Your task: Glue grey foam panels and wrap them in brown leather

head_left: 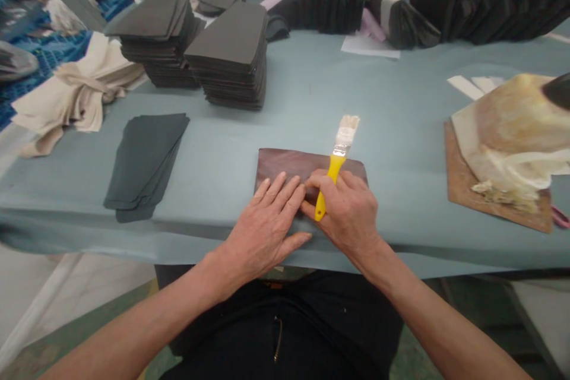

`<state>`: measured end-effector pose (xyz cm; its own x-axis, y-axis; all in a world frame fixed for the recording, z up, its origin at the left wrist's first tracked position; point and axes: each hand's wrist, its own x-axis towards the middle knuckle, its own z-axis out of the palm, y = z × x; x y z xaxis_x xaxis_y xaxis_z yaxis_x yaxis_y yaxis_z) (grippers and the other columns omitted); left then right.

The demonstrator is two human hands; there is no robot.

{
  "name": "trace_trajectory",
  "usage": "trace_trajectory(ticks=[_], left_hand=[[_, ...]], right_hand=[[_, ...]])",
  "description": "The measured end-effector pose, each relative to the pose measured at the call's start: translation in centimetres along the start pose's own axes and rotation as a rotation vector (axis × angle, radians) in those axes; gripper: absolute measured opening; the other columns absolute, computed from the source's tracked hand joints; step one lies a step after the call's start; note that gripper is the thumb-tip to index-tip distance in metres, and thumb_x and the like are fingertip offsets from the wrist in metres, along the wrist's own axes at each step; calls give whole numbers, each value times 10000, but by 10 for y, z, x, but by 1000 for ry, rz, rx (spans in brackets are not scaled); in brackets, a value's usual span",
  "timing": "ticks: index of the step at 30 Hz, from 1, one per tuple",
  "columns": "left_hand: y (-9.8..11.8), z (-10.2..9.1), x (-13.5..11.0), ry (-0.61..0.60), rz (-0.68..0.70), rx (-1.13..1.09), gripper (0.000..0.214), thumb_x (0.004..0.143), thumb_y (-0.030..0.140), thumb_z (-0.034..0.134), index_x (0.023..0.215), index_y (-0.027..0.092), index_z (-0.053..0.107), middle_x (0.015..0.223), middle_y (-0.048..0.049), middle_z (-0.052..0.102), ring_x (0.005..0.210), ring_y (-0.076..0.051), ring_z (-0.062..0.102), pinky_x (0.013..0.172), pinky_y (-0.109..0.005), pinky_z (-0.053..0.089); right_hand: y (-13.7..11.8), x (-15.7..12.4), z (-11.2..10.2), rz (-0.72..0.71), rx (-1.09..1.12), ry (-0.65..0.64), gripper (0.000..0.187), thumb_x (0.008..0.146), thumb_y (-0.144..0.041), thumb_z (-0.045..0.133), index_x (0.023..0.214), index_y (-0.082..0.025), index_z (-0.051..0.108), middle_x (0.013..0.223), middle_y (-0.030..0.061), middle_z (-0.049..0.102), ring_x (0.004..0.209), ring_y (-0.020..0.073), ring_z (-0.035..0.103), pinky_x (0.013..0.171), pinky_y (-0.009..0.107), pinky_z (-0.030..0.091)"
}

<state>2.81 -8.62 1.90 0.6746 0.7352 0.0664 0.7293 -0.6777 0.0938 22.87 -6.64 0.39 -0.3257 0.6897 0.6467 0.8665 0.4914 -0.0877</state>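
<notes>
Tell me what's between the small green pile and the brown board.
In the head view: the maroon piece, the left hand on it, and the right hand holding the brush.

Blue-green table, brown panel under the left hand, dark sheets left of that hand, dark stacks beyond it

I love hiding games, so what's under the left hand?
The left hand lies partly over a flat, reddish-brown piece, which shows beyond it on the blue-green table cover. Whatever is right beneath the palm is covered, so I can't tell.
</notes>
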Motion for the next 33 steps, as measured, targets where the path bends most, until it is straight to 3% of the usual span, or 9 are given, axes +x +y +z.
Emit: trace_trajectory(ticks=[5, 10, 19, 27, 33], left_hand=[[-2, 5, 0, 22, -6, -19, 867, 1039, 587, 605, 1675, 67, 328, 1753, -208, 365, 1644, -412, 324, 1339, -573, 322], [-2, 7, 1, 53, 1, -40, 856, 1045, 615, 574, 1660, 63, 352, 1744, -217, 380, 1633, -411, 349, 1342, -571, 317], [-3, 6, -6, 113, 48, -73, 678, 1093, 457, 519, 1609, 30, 412, 1718, -217, 428, 1630, -372, 370, 1338, -539, 336], [-4, -4, 5, -10, 26, -98, 792, 1083, 584, 504, 1675, 83, 345, 1744, -185, 394, 1636, -369, 355, 1352, -554, 299], [-15, -4, 12, -34, -37, -81, 793, 1090, 667, 388, 1670, 125, 389, 1758, -167, 377, 1647, -404, 316, 1338, -597, 306]], right_hand=[[-3, -5, 1, -39, -44, 57, 80, 1060, -313, 623, 1030, -245, 652, 919, 49, 759, 804, 236, 565, 754, 367, 381], [-2, -10, 7, -49, 48, -37, 159, 1094, -283, 550, 1008, -226, 670, 791, 29, 699, 756, 215, 553, 723, 358, 373], [-2, -10, 5, 1, 76, -128, 108, 1062, -290, 568, 1036, -225, 649, 953, 61, 760, 851, 246, 589, 788, 374, 427], [-4, -7, 3, 31, 130, -117, 77, 997, -208, 628, 1070, -231, 625, 1201, 59, 795, 930, 255, 639, 850, 380, 491], [-9, -10, 5, 109, 130, -90, 89, 1031, -306, 663, 1078, -241, 623, 1247, 67, 792, 1056, 274, 683, 955, 401, 516]])
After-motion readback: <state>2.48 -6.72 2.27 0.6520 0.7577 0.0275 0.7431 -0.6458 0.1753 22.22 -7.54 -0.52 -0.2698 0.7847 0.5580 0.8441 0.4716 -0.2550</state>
